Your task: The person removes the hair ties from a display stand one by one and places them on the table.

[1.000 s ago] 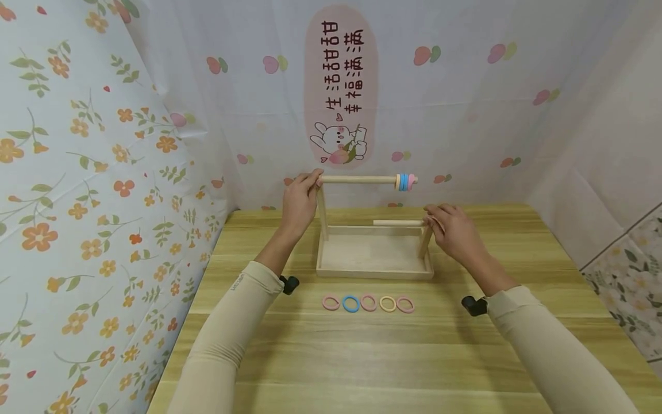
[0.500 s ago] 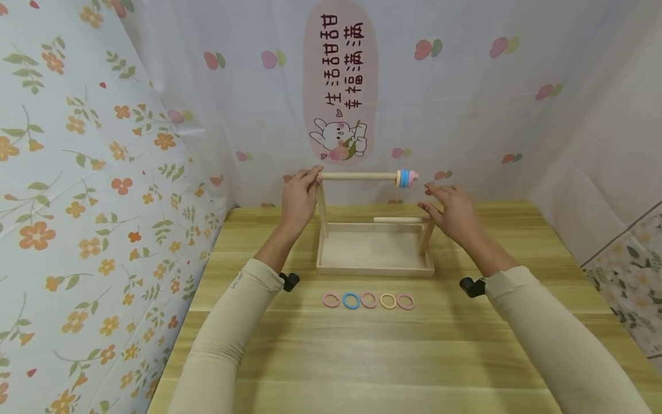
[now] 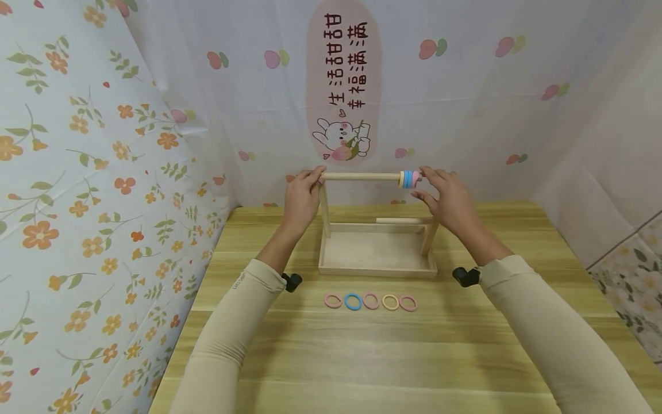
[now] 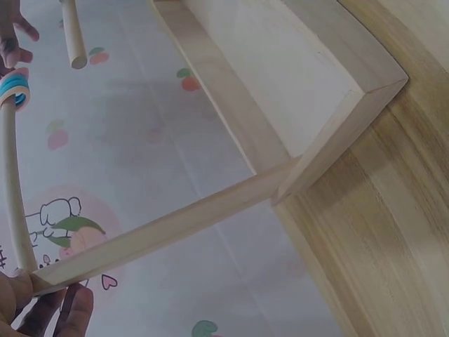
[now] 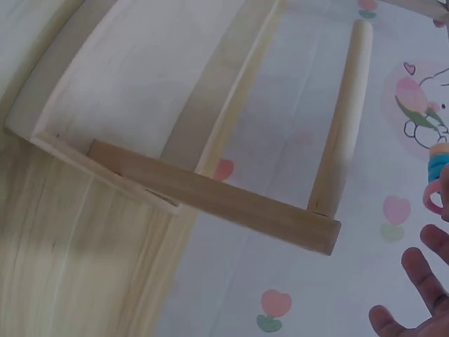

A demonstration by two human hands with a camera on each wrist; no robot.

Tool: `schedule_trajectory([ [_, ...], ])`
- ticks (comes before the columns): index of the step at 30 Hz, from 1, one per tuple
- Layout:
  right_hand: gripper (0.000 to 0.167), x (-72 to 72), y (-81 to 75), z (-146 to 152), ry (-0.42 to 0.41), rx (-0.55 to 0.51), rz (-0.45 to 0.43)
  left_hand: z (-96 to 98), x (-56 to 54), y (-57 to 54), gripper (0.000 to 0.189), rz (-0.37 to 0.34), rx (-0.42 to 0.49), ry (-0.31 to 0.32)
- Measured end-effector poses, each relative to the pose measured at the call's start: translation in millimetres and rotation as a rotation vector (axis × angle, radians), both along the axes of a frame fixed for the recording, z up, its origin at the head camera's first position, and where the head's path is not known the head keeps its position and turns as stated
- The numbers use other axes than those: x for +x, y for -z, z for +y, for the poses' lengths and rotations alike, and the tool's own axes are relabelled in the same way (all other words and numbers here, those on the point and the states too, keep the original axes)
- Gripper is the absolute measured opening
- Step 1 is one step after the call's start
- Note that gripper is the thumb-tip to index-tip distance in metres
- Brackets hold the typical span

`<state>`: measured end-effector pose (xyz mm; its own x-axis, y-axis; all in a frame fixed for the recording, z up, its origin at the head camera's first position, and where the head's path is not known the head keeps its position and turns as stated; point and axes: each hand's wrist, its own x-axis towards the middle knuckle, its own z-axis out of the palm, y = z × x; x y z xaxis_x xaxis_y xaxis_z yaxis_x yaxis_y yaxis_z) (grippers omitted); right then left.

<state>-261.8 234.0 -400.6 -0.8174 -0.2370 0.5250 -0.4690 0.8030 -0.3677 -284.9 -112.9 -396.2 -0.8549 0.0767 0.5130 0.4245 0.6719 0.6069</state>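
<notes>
My left hand (image 3: 302, 198) grips the top of the tall left post (image 3: 325, 210) of a wooden rack, where the upper rod (image 3: 362, 176) joins it. Fingers and thumb wrap that corner in the left wrist view. Yellow, blue and pink rings (image 3: 408, 179) sit bunched at the rod's free right end. Right there, my right hand (image 3: 450, 198) has its fingers spread, index fingertip at the rod's end and thumb below. In the right wrist view a finger overlaps the pink ring (image 5: 431, 199). The shorter right post (image 5: 217, 200) carries a lower rod (image 5: 344, 116).
The rack's shallow tray (image 3: 377, 272) rests on the wood-grain table (image 3: 362, 356). Before it lies a row of loose rings: pink ones, a blue ring (image 3: 345, 302) and a yellow ring (image 3: 383, 302). A printed curtain (image 3: 248, 115) hangs close behind.
My right hand has left the top of the short right post and moved up and left to the ringed end of the upper rod. The left hand keeps its hold.
</notes>
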Motion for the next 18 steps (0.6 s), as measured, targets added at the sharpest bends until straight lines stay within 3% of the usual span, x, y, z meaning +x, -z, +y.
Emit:
schedule_trajectory([
  [18, 0.05, -7.5, -2.6, -8.3, -0.011, -0.035, -0.002, -1.1, -1.1, 1.0, 0.035, 0.005, -0.008, -0.005],
])
